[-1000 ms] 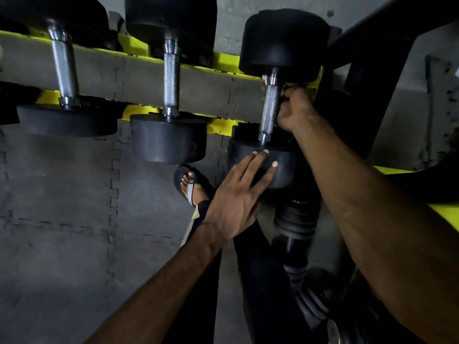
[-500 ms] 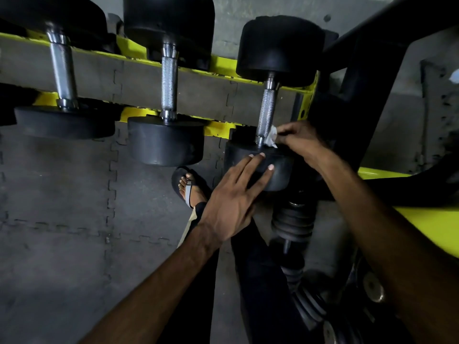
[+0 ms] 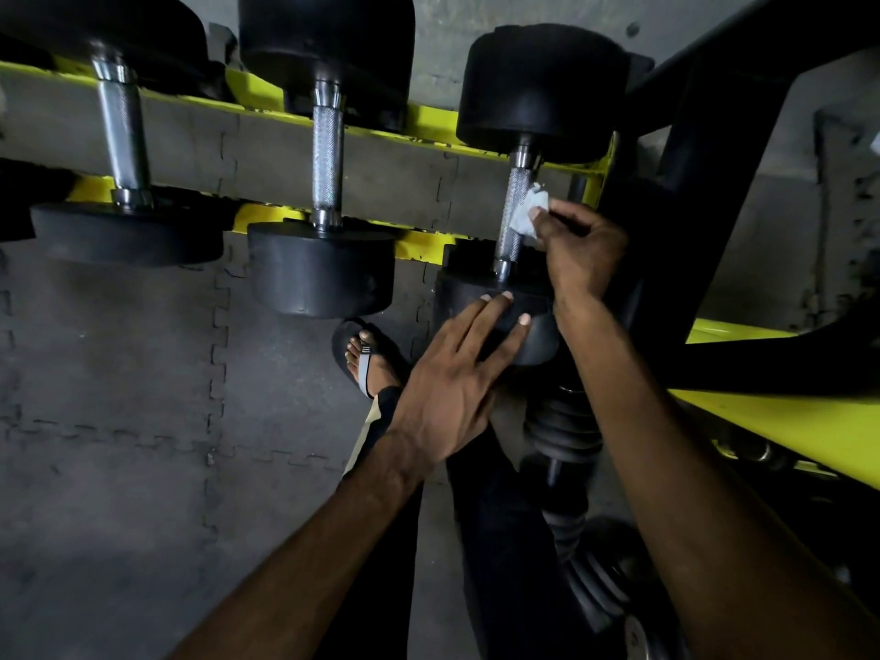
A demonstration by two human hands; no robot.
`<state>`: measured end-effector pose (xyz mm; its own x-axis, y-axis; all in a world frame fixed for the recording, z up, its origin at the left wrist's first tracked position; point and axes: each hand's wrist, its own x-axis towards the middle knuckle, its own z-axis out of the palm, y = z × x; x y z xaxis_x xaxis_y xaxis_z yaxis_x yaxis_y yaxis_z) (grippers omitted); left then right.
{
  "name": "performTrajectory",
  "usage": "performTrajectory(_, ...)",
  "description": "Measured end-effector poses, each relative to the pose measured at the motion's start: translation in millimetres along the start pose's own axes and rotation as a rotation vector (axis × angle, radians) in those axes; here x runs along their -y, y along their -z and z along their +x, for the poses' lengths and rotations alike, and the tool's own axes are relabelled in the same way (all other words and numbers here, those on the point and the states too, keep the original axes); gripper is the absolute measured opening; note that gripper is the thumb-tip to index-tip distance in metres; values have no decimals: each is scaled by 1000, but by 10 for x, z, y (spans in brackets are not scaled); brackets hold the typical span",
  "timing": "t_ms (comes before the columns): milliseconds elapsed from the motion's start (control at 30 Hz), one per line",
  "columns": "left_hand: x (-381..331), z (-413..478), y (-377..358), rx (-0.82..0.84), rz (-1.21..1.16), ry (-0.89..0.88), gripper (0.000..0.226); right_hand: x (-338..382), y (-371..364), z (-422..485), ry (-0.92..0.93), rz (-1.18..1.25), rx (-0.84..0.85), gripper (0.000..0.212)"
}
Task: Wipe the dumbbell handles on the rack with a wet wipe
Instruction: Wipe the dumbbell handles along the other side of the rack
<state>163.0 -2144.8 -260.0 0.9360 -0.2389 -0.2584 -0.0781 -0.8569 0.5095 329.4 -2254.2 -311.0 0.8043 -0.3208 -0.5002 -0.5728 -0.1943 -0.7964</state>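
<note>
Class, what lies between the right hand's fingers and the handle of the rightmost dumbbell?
A crumpled white wipe, pinched by the right hand against the handle, seen in the head view.

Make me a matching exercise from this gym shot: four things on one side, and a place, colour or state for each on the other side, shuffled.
Column one:
1. wet wipe
2. left hand
3. right hand
4. rack rail

Column two:
A. yellow
B. rests flat on the near dumbbell head
C. white, against the rightmost dumbbell's handle
D. pinches the wet wipe

Pairs: 1-C, 2-B, 3-D, 4-A.
</note>
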Motion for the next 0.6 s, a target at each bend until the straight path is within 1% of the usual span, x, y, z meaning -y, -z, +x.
performTrajectory(167, -6, 3, 3, -2, 5, 0, 96, 107, -144, 226, 23, -39, -43, 15)
performTrajectory(233, -8, 4, 9, -13, -1, -1, 94, 184, -235, 362, -23, -159, -56, 20)
performTrajectory(267, -8, 4, 12, -18, 1, -2, 94, 201, -273, 410, -51, -238, -49, 18)
performTrajectory(300, -9, 3, 14, -21, 5, -3, 94, 178, -309, 454, -116, -241, -36, 12)
performTrajectory(333, -10, 0, 18, -24, 7, -3, 94, 167, -331, 460, -202, -167, -1, 9)
performTrajectory(400, -11, -5, 23, -33, -2, -1, 93, 119, -339, 454, -380, 13, 63, 18)
performTrajectory(433, -12, -6, 28, -33, -2, -1, 93, 83, -334, 468, -437, 83, 112, 17)
performTrajectory(500, -12, -4, 32, -21, 13, -2, 95, 61, -326, 477, -484, 147, 234, 24)
performTrajectory(600, -11, 6, 32, -1, 31, -5, 100, 28, -225, 490, -499, 133, 357, 34)
